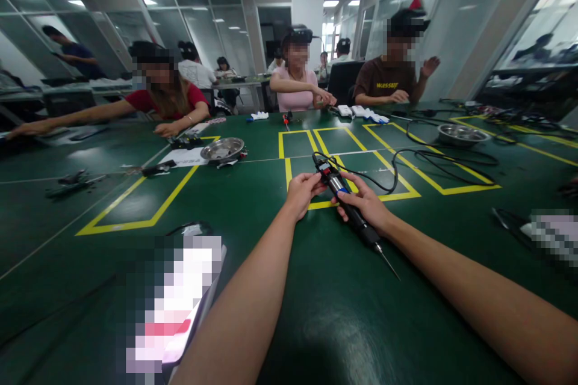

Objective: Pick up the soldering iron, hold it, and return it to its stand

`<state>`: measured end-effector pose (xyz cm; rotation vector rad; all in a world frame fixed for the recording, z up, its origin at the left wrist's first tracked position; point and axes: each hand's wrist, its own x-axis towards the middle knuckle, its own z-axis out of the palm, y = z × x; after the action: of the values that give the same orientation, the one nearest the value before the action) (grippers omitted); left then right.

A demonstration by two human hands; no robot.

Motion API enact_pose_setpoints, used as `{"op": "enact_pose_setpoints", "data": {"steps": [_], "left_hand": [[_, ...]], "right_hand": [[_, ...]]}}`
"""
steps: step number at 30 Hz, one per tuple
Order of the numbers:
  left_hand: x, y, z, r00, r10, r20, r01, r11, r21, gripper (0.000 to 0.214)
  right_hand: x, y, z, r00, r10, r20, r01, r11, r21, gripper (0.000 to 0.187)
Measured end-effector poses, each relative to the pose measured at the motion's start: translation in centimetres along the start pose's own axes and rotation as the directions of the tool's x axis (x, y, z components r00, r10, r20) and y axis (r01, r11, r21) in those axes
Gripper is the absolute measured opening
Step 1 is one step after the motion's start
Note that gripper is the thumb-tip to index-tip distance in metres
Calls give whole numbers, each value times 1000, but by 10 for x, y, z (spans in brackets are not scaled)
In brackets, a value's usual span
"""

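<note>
Black corded screwdriver (360, 221): tilted above green table (343, 337)
Left hand (302, 194): pinching cable end (323, 167) with nearly closed fingers
Right hand (368, 206): gripping barrel (354, 214) with curled fingers

1. Surface (334, 337) between forearms (253, 277): passable; screwdriver (359, 219), tip pointing nearward, intrudes at right.
2. Left of left forearm: phone (178, 307) blocks low passage.
3. Beyond right hand (368, 201): looped cable (395, 173) obstructs; metal bowl (464, 139) stands farther back.

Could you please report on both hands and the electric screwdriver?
Right hand gripping electric screwdriver. Left hand at its rear. Black cord looping across table beyond both hands.
</note>
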<state>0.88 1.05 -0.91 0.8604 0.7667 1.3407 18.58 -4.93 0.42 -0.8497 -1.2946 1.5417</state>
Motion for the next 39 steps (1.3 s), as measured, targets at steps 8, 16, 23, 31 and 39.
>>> {"op": "enact_pose_setpoints", "data": {"steps": [8, 16, 23, 31, 39], "left_hand": [[-3, 4, 3, 1000, -21, 6, 21, 1000, -22, 19], [-1, 5, 2, 999, -41, 4, 42, 997, -58, 13], [-1, 3, 0, 995, -80, 55, 82, 996, -33, 18], [-4, 6, 0, 995, -84, 61, 88, 994, -58, 8], [-2, 2, -2, 996, -74, 53, 76, 997, -31, 10]], "right_hand": [[-1, -1, 0, 1000, -2, -6, 2, 999, 35, 81], [-2, -2, -2, 1000, 6, 11, -7, 998, 63, 78], [-4, -6, -1, 1000, 8, -25, -6, 996, 86, 81], [-4, -5, -1, 1000, -1, -29, 4, 996, 92, 80], [-4, -4, 1, 1000, -9, -14, 10, 997, 78, 81]]}}
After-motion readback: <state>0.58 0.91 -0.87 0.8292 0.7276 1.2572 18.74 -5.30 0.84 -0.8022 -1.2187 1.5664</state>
